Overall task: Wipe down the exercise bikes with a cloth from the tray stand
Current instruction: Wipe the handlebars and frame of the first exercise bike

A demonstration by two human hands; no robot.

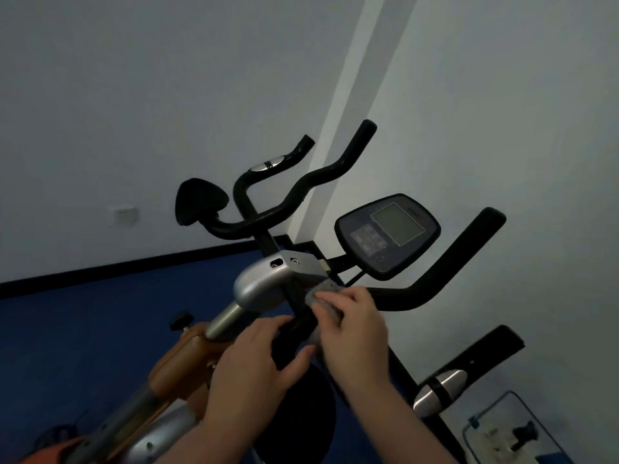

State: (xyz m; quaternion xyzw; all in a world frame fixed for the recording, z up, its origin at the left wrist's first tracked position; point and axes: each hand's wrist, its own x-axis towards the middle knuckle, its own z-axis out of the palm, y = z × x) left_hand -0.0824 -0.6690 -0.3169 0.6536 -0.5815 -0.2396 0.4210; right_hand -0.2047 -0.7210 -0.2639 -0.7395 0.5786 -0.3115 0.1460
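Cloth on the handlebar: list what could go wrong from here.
1. The right hand presses the grey cloth just below the console; a wide stroke might knock its screen or buttons.
2. The left hand grips the black handlebar right beside the cloth, so that patch may go unwiped.

cloth grey | handlebars black | frame orange | floor blue | wall white

Dim, bluish room light. A brighter band streaks the wall. Both hands blur slightly; wide-angle distortion tilts the edges.
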